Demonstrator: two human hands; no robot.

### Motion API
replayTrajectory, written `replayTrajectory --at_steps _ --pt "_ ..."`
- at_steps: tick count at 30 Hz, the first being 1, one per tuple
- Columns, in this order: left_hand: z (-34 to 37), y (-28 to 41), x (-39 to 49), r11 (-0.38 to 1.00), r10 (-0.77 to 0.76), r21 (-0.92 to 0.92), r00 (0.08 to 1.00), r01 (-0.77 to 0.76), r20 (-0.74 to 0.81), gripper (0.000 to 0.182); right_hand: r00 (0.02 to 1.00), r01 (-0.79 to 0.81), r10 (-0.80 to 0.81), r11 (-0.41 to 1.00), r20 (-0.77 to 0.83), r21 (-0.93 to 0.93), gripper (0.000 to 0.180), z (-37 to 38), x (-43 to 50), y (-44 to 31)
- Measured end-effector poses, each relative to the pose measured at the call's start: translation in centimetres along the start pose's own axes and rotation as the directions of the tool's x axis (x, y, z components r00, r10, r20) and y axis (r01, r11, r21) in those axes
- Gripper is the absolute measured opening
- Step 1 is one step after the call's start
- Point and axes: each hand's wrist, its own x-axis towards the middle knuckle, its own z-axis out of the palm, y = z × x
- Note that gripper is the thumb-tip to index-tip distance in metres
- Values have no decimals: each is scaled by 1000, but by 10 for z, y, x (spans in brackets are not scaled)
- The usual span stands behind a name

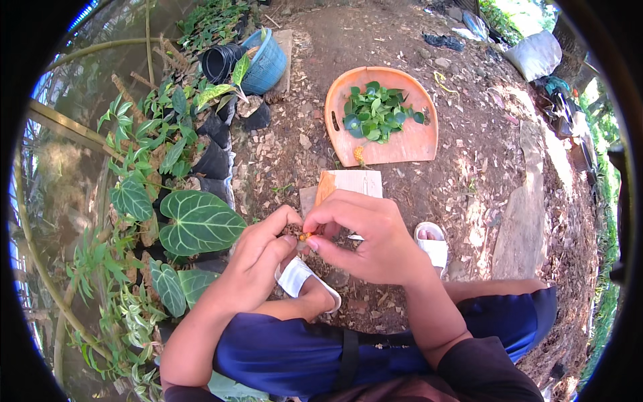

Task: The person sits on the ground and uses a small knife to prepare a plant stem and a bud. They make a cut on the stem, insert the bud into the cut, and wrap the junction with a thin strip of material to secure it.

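Note:
Above my knees my left hand (261, 261) and my right hand (366, 241) meet at the fingertips. Between them is a small orange piece of plant matter (303, 236), pinched by both thumbs and forefingers; fingers partly cover it. Just beyond my hands lies a wooden board (356, 182) with an orange edge, and a blade-like pale tip shows beside my right hand. Farther off, an orange plastic panel with a raised rim (397, 153) holds a heap of green leafy cuttings (377, 113). An orange, bumpy fruit cluster (358, 154) rests near its front edge.
Potted plants with large veined leaves (198, 221) line the left side. A blue plastic basket (264, 65) and black pots (219, 64) stand at the upper left. A flat plank (520, 226) lies at right, with a pale sack (535, 54) beyond.

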Motion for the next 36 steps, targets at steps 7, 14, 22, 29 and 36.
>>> replayTrajectory --at_steps 7,14,22,29,36 --pt "7 0 5 997 51 -62 999 -51 -5 27 996 84 -84 996 -15 -26 20 -3 4 -5" --pt "10 1 6 979 63 -193 998 -59 11 22 997 -45 51 995 -58 90 14 -3 0 -4" --pt "9 3 14 751 -206 -637 978 175 25 21 945 -178 273 891 -180 417 11 7 -5 7" --pt "14 -2 16 517 -252 -824 961 233 114 26 884 -207 441 669 -157 714 14 6 -8 23" --pt "15 5 12 550 -233 -771 945 322 229 26 853 -131 494 516 -169 847 16 6 -11 36"
